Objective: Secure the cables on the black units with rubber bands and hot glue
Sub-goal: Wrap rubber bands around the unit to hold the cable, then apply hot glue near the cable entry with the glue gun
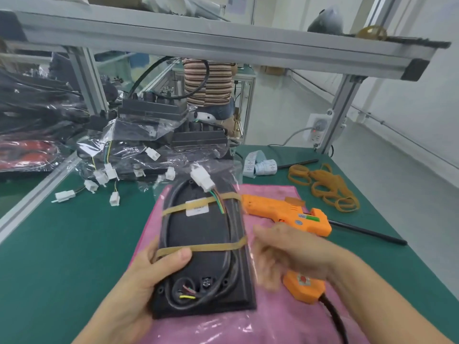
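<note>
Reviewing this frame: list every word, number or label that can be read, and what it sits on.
None is legible.
White sticker on the black unit: print blurred.
Labels on the orange glue gun: too small.
Roll of white printed labels on the green table: rows of print, too small.

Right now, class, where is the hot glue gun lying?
The hot glue gun lies right of the black unit, on the pink cloth, beyond the right hand.
</note>
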Tool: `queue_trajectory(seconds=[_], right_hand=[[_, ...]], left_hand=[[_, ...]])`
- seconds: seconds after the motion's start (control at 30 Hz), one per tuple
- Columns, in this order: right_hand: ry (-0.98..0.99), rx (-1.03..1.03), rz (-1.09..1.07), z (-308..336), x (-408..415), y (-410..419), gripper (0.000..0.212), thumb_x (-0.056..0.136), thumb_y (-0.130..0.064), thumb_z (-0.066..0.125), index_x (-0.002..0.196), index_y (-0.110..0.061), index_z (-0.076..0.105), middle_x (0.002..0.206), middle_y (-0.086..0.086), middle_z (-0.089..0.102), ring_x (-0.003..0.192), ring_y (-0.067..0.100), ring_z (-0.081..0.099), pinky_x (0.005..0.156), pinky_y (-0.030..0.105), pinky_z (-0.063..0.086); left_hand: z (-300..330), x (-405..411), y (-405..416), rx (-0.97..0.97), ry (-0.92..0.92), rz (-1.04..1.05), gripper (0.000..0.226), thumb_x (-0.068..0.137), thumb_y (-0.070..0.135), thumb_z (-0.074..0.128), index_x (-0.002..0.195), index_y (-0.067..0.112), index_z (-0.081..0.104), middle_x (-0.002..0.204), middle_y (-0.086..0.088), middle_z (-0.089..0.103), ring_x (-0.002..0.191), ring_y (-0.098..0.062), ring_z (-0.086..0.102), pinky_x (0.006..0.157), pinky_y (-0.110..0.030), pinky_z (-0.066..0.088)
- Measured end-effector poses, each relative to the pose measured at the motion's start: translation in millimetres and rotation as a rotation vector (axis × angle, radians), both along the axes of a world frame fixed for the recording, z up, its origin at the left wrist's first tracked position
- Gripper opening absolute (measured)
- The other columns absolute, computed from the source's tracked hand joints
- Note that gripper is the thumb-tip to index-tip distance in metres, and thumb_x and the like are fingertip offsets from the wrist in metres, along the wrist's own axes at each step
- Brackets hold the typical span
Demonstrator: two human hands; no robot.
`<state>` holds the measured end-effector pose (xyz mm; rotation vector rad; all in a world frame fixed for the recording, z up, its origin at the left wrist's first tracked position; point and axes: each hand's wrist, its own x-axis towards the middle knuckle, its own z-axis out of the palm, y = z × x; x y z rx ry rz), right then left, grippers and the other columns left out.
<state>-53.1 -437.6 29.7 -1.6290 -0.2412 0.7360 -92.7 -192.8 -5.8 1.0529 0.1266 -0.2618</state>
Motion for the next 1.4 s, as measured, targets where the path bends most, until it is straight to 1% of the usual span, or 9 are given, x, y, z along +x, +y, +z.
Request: queue_trajectory(seconds=[0.17,0.37,0.63,0.73,0.93,1.1,1.2,1.3,1.4], right_hand=[[-0.102,-0.201,-0.247,4,15,-35,0.046,0.077,-0.057,0.058,0.062,-0.015,0.07,0.057,0.007,0.064,0.043,0.013,0.055,0.043,0.022,0.042],[-0.448,-1.319,-0.457,-24,16,-46,0.05,0.085,-0.062,0.054,0.061,-0.019,0.046,0.064,-0.004,0.05,0.065,0.018,0.051,0.048,0.027,0.029],[-0.33,-1.396,-0.391,-37,24,-34,0.045,0.082,-0.066,0.051,0.065,-0.025,0.044,0.067,-0.007,0.045,0.073,0.018,0.05,0.052,0.025,0.031],[-0.22,-1.326,-0.379,-36,30,-38,0.037,0.082,-0.058,0.053,0.067,-0.025,0.046,0.07,-0.006,0.049,0.079,0.019,0.054,0.059,0.025,0.037],[-0.095,-1.134,-0.49,-38,32,-49,0.038,0.074,-0.052,0.067,0.071,-0.019,0.049,0.07,-0.002,0.05,0.07,0.017,0.053,0.052,0.026,0.034],[0.161,-0.396,-0.733,-39,31,-50,0.036,0.067,-0.027,0.078,0.094,-0.011,0.062,0.084,0.009,0.067,0.074,0.023,0.065,0.067,0.033,0.054],[0.305,-0.001,-0.731,-39,27,-47,0.015,0.074,-0.006,0.068,0.088,-0.002,0.066,0.079,0.018,0.067,0.068,0.029,0.065,0.065,0.036,0.056],[0.285,0.199,-0.694,-32,25,-43,0.013,0.077,0.008,0.057,0.086,0.005,0.067,0.087,0.02,0.072,0.072,0.03,0.071,0.063,0.04,0.061],[0.181,0.219,-0.656,-22,21,-42,0.023,0.078,0.013,0.053,0.097,0.007,0.065,0.091,0.019,0.072,0.08,0.027,0.072,0.079,0.045,0.058]], left_hand=[[-4,8,18,0.005,-0.016,0.05,0.05,0.065,0.008,0.065,0.115,0.004,0.064,0.104,-0.026,0.07,0.075,-0.032,0.073,0.063,-0.042,0.061],[-22,15,-9,0.03,0.062,-0.007,0.056,0.06,0.013,0.073,0.114,0.006,0.063,0.095,-0.022,0.072,0.071,-0.033,0.072,0.056,-0.038,0.059],[-31,26,-32,0.121,0.112,0.006,0.063,0.054,0.023,0.08,0.114,0.012,0.064,0.098,-0.014,0.075,0.082,-0.032,0.073,0.058,-0.034,0.059],[-30,26,-35,0.178,0.136,-0.02,0.06,0.054,0.024,0.081,0.11,0.01,0.064,0.093,-0.017,0.075,0.077,-0.034,0.073,0.057,-0.037,0.059],[-27,27,-37,0.183,0.169,-0.042,0.054,0.06,0.021,0.079,0.11,0.008,0.064,0.092,-0.02,0.074,0.073,-0.035,0.073,0.053,-0.036,0.058],[-27,25,-35,0.203,0.205,-0.003,0.073,0.048,0.023,0.084,0.115,0.007,0.057,0.091,-0.022,0.074,0.075,-0.037,0.072,0.057,-0.04,0.059],[-27,24,-34,0.2,0.21,0.002,0.074,0.05,0.017,0.083,0.117,0.004,0.054,0.089,-0.022,0.074,0.068,-0.034,0.072,0.05,-0.038,0.057],[-29,24,-33,0.202,0.193,0.046,0.07,0.051,0.013,0.079,0.116,0.005,0.055,0.086,-0.02,0.074,0.061,-0.031,0.071,0.045,-0.035,0.054],[-29,25,-28,0.179,0.166,0.088,0.062,0.054,0.01,0.075,0.114,0.006,0.06,0.089,-0.02,0.073,0.059,-0.03,0.07,0.044,-0.034,0.054]])
